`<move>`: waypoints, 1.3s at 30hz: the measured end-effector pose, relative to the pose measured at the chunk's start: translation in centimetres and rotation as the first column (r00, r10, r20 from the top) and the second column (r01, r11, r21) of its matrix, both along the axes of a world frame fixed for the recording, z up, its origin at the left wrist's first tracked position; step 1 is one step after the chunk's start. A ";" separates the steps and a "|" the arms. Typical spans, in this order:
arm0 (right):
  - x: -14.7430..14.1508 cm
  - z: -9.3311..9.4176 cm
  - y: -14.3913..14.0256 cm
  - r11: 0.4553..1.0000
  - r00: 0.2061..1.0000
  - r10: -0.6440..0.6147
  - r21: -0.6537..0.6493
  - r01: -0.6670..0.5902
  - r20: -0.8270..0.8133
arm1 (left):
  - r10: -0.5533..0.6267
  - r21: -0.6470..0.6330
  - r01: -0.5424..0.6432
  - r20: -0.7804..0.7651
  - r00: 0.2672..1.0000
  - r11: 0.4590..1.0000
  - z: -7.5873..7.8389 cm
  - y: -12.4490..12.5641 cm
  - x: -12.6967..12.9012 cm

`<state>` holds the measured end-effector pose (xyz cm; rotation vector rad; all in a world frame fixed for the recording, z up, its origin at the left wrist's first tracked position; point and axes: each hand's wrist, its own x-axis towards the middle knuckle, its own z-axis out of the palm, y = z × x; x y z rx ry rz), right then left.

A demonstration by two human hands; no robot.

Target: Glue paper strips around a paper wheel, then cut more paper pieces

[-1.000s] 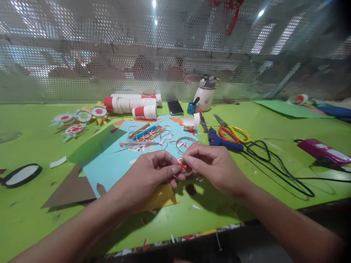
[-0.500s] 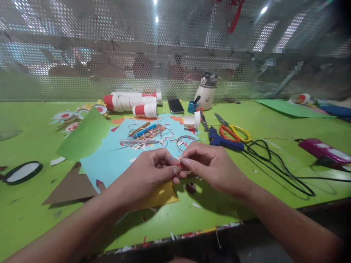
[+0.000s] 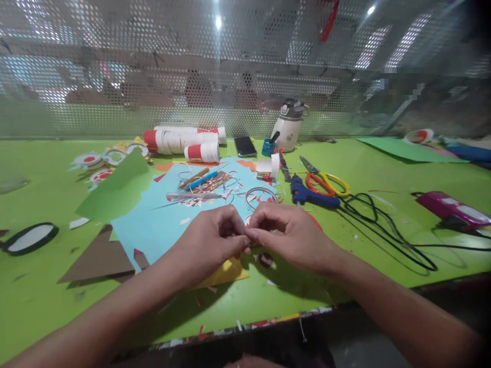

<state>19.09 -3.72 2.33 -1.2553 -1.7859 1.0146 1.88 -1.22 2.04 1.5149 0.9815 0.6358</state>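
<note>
Left hand point(image 3: 209, 244) and right hand point(image 3: 291, 236) met fingertip to fingertip, fingers pinched together, pinched thing hidden, above blue paper sheet point(image 3: 161, 220), green table point(image 3: 345, 255)

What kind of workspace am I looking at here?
Most likely a paper-craft bench: a green table strewn with coloured paper sheets, scissors and a blue glue gun, behind a perforated screen.

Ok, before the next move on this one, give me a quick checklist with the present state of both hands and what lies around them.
1. Left hand pinched shut at fingertips: ok.
2. Right hand pinched against it: ok.
3. What sits in the pinch: cannot tell, hidden by fingers.
4. Light blue paper sheet flat beneath the hands: ok.
5. Scissors lying apart from both hands: ok.
6. Blue glue gun untouched, cable trailing right: ok.
</note>
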 end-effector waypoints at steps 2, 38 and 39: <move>0.1 0.0 0.0 1.000 0.999 0.010 -0.006 -0.011 -0.035 | 0.009 -0.026 -0.008 0.042 0.999 1.000 0.3 0.0 0.1; 2.0 0.3 0.1 0.967 0.901 -0.254 -0.057 0.250 -0.352 | 0.130 -0.317 -0.027 0.309 0.942 0.948 -0.2 0.1 0.0; 2.8 0.5 -0.1 0.967 0.907 -0.244 -0.020 0.253 -0.342 | 0.126 -0.315 -0.024 0.309 0.943 0.949 -0.2 0.1 0.0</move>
